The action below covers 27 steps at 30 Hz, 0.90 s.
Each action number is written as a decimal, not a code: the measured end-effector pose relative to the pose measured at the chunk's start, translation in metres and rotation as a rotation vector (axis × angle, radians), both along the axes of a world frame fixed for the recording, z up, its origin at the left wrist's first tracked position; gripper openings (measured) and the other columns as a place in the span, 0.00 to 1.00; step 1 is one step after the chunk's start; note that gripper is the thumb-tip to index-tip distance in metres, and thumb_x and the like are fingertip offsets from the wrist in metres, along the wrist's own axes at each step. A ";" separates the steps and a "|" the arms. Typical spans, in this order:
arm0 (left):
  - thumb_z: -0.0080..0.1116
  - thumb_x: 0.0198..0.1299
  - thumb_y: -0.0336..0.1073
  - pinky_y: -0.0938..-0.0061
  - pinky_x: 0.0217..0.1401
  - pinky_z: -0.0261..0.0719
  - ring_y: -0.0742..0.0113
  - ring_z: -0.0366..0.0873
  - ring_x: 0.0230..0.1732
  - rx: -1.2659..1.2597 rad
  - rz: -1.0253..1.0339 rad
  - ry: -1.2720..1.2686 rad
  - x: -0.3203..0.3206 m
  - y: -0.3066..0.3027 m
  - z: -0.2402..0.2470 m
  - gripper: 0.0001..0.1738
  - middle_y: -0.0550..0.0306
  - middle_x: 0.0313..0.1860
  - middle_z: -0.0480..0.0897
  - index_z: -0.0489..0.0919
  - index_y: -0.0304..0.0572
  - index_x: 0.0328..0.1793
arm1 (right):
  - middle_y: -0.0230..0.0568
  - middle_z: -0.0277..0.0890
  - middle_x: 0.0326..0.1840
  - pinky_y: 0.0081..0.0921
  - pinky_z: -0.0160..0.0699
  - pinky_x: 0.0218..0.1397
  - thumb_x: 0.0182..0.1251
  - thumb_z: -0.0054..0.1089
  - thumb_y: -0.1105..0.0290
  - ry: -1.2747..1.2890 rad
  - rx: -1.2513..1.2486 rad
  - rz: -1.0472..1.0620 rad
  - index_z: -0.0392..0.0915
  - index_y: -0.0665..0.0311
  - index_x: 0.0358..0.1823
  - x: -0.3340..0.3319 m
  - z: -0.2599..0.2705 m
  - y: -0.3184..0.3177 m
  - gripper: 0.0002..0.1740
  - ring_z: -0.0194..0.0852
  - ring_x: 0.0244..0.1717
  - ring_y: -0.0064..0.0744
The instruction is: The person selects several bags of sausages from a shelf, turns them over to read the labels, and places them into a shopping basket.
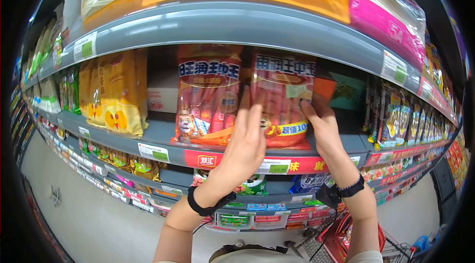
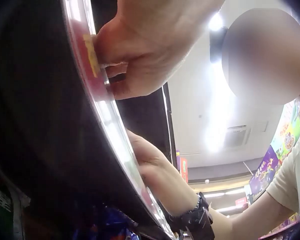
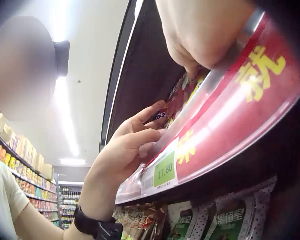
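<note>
Two red sausage bags stand side by side on the middle shelf; the hands are at the right-hand bag (image 1: pixel 284 92), while its neighbour (image 1: pixel 208 97) stands just to the left, with a narrow dark gap between them. Farther left are yellow bags (image 1: pixel 116 90), and a pale box (image 1: pixel 162 87) sits behind in the space between. An orange box (image 1: pixel 325 86) shows just past the right-hand bag's right edge, with a green box (image 1: pixel 349 92) beyond and small packs (image 1: pixel 396 122) farther right. Above, the upper shelf's edge (image 1: pixel 237 20) overhangs close to the bag tops. In front runs the shelf lip (image 1: pixel 316 165), red with yellow characters; the bag's bottom is near it. A price tag reading 17.80 (image 3: pixel 165 172) hangs on that lip. Room on the shelf floor opens between the right-hand bag and the small packs. The left hand (image 1: pixel 245 139) has its fingers (image 1: pixel 255 112) nearly straight, laid along the bag's left side without gripping. The right hand (image 1: pixel 326 129) sets its thumb on the bag's front near the right edge, fingers bent beside it; whether they pinch the edge cannot be told.
</note>
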<state>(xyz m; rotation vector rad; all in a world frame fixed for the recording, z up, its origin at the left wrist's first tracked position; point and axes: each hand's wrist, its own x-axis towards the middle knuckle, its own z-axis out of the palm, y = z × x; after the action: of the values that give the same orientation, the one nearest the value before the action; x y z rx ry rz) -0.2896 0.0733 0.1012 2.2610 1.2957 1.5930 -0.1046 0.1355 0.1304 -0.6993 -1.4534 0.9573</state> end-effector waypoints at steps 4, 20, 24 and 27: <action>0.44 0.49 0.13 0.55 0.68 0.59 0.30 0.53 0.69 0.147 0.069 0.054 0.009 -0.006 0.004 0.36 0.29 0.70 0.51 0.58 0.29 0.69 | 0.39 0.75 0.47 0.23 0.69 0.54 0.65 0.60 0.68 0.017 -0.013 -0.050 0.69 0.69 0.56 -0.001 -0.004 -0.005 0.20 0.72 0.48 0.24; 0.51 0.54 0.23 0.61 0.68 0.61 0.53 0.66 0.63 0.648 0.391 -0.172 -0.061 -0.017 0.027 0.23 0.44 0.60 0.69 0.68 0.33 0.59 | 0.40 0.74 0.49 0.22 0.66 0.57 0.63 0.62 0.66 -0.071 -0.067 0.010 0.69 0.68 0.52 -0.002 0.007 -0.007 0.20 0.71 0.52 0.26; 0.56 0.61 0.34 0.69 0.58 0.70 0.60 0.74 0.53 0.098 0.399 -0.429 -0.104 -0.012 0.034 0.29 0.47 0.57 0.74 0.63 0.30 0.65 | 0.39 0.73 0.52 0.24 0.66 0.59 0.63 0.63 0.66 -0.142 -0.051 0.071 0.65 0.67 0.56 -0.003 0.004 -0.007 0.24 0.70 0.54 0.26; 0.61 0.57 0.42 0.63 0.49 0.74 0.51 0.79 0.41 -0.105 0.219 -0.309 -0.120 0.001 0.026 0.30 0.40 0.44 0.80 0.67 0.28 0.60 | 0.38 0.72 0.53 0.25 0.66 0.60 0.63 0.63 0.66 -0.166 -0.050 0.083 0.63 0.66 0.57 -0.004 0.002 -0.007 0.26 0.70 0.54 0.26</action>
<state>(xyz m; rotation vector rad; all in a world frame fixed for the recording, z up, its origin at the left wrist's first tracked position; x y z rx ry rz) -0.4098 0.0738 0.1271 1.7750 1.5358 1.8062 -0.1085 0.1287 0.1325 -0.7748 -1.6186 1.0213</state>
